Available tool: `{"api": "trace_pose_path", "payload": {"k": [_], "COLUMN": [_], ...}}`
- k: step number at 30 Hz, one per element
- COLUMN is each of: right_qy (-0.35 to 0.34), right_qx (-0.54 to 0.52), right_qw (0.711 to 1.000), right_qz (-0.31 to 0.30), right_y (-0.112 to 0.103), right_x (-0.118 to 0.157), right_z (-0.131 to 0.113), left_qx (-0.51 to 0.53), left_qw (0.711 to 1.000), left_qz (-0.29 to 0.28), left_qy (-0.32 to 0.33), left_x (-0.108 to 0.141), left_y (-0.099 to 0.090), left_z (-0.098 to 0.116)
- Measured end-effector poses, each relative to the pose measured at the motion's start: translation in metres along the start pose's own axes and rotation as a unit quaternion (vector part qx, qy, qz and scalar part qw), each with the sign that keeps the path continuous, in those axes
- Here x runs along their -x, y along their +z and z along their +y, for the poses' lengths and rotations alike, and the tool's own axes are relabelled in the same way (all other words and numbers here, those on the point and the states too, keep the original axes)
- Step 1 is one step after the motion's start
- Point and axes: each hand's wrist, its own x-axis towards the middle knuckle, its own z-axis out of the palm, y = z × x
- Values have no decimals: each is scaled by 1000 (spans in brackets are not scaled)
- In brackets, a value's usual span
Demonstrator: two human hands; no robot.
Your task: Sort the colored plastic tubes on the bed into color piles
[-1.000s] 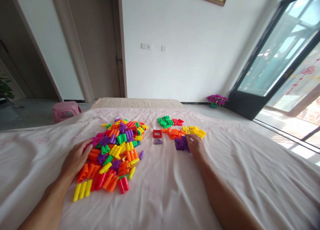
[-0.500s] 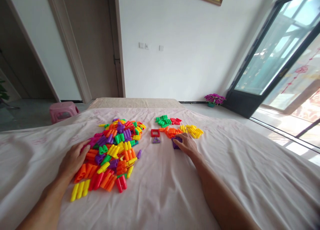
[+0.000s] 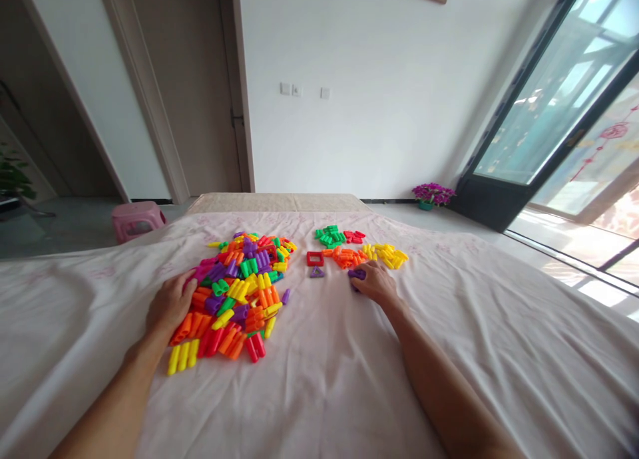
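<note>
My right hand (image 3: 377, 283) is closed with its fingertips on purple plastic building blocks (image 3: 355, 274), which stick out on its left side; the hand covers part of them. My left hand (image 3: 170, 305) rests against the left edge of a mixed pile of tube-shaped building blocks (image 3: 239, 289), its thumb apart from the fingers. Its fingertips touch the pile beside a magenta block (image 3: 202, 271). Between the hands lie a red square frame (image 3: 315, 259) and a small purple triangular frame (image 3: 317, 272).
Beyond my right hand lie separate groups of green blocks (image 3: 329, 235), red blocks (image 3: 354, 237), orange blocks (image 3: 344, 257) and yellow blocks (image 3: 387, 255). A wrinkled pale pink cloth (image 3: 319, 392) covers the surface. Behind stand a pink stool (image 3: 138, 221) and purple flowers (image 3: 433, 193).
My right hand has closed further over the purple blocks, and less of them shows. My left hand stays at the pile's left edge. The whole view has shifted slightly.
</note>
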Motion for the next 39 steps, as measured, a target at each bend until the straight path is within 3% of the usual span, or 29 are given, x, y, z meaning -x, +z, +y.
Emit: {"api": "trace_pose_path", "payload": {"k": [8,17,21,24,30,35,39], "right_qy": [-3,24,-3,-84,-267,-280,-273], "right_qx": [22,10,13,-52,-208,-215,-201], "right_qw": [999,998,993,987,941,934,936], "right_qz": [30,54,120,127,20,-54,-92], "right_y": [5,6,2,-1,11,25,41], "right_x": [6,2,3,8,28,32,31], "right_z": [-2,15,6,-16,-98,-156,-173], "left_qx": [-4,66,81,82,66,59,58], "left_qw": [999,997,996,996,997,998,998], "left_qz": [8,13,15,19,19,24,30], "left_qy": [-34,-30,-27,-32,-22,-21,-21], "left_x": [8,6,3,2,0,-2,-5], "left_y": [-8,-6,-5,-6,-4,-1,2], "left_z": [20,6,4,5,4,-1,-4]}}
